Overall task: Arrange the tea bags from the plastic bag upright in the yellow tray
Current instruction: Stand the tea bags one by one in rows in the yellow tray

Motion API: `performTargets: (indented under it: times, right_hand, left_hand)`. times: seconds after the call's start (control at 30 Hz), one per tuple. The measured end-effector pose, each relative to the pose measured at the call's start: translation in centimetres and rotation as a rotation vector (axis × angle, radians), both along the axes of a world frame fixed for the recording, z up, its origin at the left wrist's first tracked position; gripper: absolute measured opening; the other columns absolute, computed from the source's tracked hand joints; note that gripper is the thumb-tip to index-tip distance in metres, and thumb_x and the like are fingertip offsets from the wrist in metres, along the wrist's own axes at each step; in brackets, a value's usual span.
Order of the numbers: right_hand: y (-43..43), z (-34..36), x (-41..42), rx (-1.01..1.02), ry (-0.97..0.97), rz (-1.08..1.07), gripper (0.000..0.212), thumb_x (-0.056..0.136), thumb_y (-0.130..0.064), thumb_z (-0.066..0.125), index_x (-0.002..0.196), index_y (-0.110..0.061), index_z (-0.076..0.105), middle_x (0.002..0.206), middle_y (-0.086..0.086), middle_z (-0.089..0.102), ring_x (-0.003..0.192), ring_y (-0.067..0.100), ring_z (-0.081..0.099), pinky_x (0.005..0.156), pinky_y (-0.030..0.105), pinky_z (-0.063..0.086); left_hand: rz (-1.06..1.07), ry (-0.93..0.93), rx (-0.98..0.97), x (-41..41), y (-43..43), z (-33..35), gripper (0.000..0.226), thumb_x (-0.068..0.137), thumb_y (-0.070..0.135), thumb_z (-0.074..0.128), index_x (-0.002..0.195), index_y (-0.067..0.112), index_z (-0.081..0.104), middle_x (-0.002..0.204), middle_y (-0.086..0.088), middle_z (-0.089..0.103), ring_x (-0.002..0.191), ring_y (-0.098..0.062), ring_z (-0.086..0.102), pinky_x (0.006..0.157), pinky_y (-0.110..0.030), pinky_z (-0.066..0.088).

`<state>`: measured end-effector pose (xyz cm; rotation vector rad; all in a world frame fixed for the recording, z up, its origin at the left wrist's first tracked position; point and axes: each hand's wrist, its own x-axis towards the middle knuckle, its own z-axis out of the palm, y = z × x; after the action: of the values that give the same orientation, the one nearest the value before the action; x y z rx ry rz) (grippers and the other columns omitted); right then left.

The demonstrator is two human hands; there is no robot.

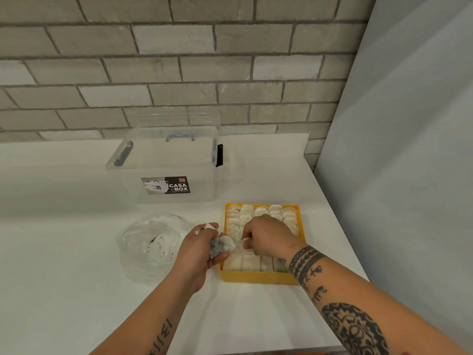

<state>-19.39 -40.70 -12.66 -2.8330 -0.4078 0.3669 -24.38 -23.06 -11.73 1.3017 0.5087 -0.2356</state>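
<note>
Soft, even, shadowless light; sharp centre, wide-angle bending at edges.

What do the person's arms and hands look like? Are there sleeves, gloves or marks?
No sleeves or gloves show: the left hand and right hand are bare. The right forearm bears dark tattoos: patterned bands near the wrist, small figures, then a large round design. The left forearm has a small dark tattoo of line marks.

Bare forearms [332, 285], dark tattoos [354, 329], perhaps lettering [161, 338].
</note>
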Motion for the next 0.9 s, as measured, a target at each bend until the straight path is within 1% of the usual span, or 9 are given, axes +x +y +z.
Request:
performTargets:
  times: [0.1,0.17,0.23,0.3,0.43,0.53,0.63,0.8,0.9]
  right_hand:
    - [-0.5,0.2,0.0,0.133,0.018,-0.077,0.037,0.083,-0.036,0.077,0.117,-0.026,0.069,0.108,-0.005,0.068,0.102,0.014,0.063,0.089,0.034,0.053]
    - [-1.3,0.9,0.0,0.369,0.005,-0.211,0.024,0.087,-0.036,0.075,0.108,-0.026,0.071,0.1,-0.009,0.07,0.094,0.008,0.064,0.088,0.032,0.054]
    - [-2.2,2.0,-0.2,0.563,-0.061,-0.316,0.005,0.092,-0.033,0.068,0.093,-0.029,0.072,0.091,-0.012,0.072,0.086,0.005,0.066,0.084,0.033,0.056]
    - [-2.8,3.0,-0.8,0.659,-0.056,-0.33,0.008,0.093,-0.034,0.067,0.09,-0.029,0.072,0.09,-0.011,0.072,0.086,0.006,0.066,0.083,0.033,0.056]
    - [-2.5,3.6,-2.9,0.663,0.089,-0.256,0.023,0.085,-0.039,0.076,0.104,-0.027,0.071,0.09,-0.01,0.07,0.082,0.003,0.065,0.076,0.02,0.051]
    - [-2.8,2.8,-3.4,0.706,0.065,-0.319,0.011,0.086,-0.031,0.076,0.094,-0.029,0.068,0.087,-0.003,0.072,0.078,0.008,0.066,0.075,0.027,0.055]
    - [-3.8,2.7,-3.5,0.763,0.049,-0.361,0.008,0.088,-0.027,0.074,0.085,-0.029,0.067,0.083,-0.005,0.071,0.075,0.008,0.065,0.076,0.029,0.055]
    - [-4.4,3.0,-3.4,0.778,0.015,-0.334,0.008,0.094,-0.022,0.067,0.088,-0.027,0.069,0.085,-0.001,0.071,0.08,0.021,0.069,0.082,0.041,0.058]
    - [-4.3,3.1,-3.1,0.715,0.0,-0.275,0.011,0.093,-0.022,0.068,0.085,-0.03,0.068,0.085,-0.003,0.071,0.077,0.015,0.067,0.08,0.038,0.058]
  left_hand:
    - [0.005,0.002,-0.026,0.0,-0.1,0.3,0.014,0.097,0.008,0.053,0.109,0.007,0.06,0.108,-0.012,0.066,0.094,-0.023,0.071,0.068,-0.035,0.061]
    - [0.007,0.003,-0.045,0.2,-0.2,0.7,0.008,0.097,0.009,0.053,0.103,0.008,0.057,0.105,-0.01,0.069,0.098,-0.024,0.071,0.067,-0.035,0.061]
    - [-0.005,0.0,-0.044,0.3,-0.6,1.0,0.006,0.098,0.011,0.054,0.101,0.01,0.058,0.101,-0.007,0.07,0.093,-0.022,0.07,0.065,-0.034,0.06]
    - [-0.035,-0.015,-0.052,0.4,-1.2,1.4,0.004,0.098,0.012,0.054,0.097,0.012,0.058,0.097,-0.004,0.072,0.084,-0.019,0.069,0.063,-0.032,0.058]
    - [-0.115,-0.039,-0.078,0.4,-2.9,2.0,0.012,0.099,0.011,0.052,0.088,0.014,0.055,0.071,0.002,0.069,0.064,-0.01,0.066,0.061,-0.028,0.054]
    - [-0.122,-0.028,-0.154,0.3,-3.8,2.0,0.011,0.099,0.01,0.053,0.089,0.011,0.057,0.08,-0.006,0.066,0.062,-0.011,0.067,0.062,-0.029,0.058]
    - [-0.131,-0.015,-0.192,0.2,-4.1,1.9,0.009,0.099,0.007,0.054,0.09,0.008,0.057,0.076,-0.006,0.071,0.068,-0.016,0.071,0.068,-0.033,0.063]
    - [-0.242,-0.048,-0.014,-0.1,-4.2,1.7,0.015,0.095,0.002,0.055,0.105,0.011,0.062,0.092,-0.014,0.073,0.081,-0.027,0.075,0.08,-0.043,0.062]
    - [-0.322,-0.071,0.081,-0.2,-4.2,1.7,0.02,0.093,0.0,0.059,0.108,0.013,0.064,0.093,-0.012,0.074,0.085,-0.03,0.077,0.078,-0.041,0.063]
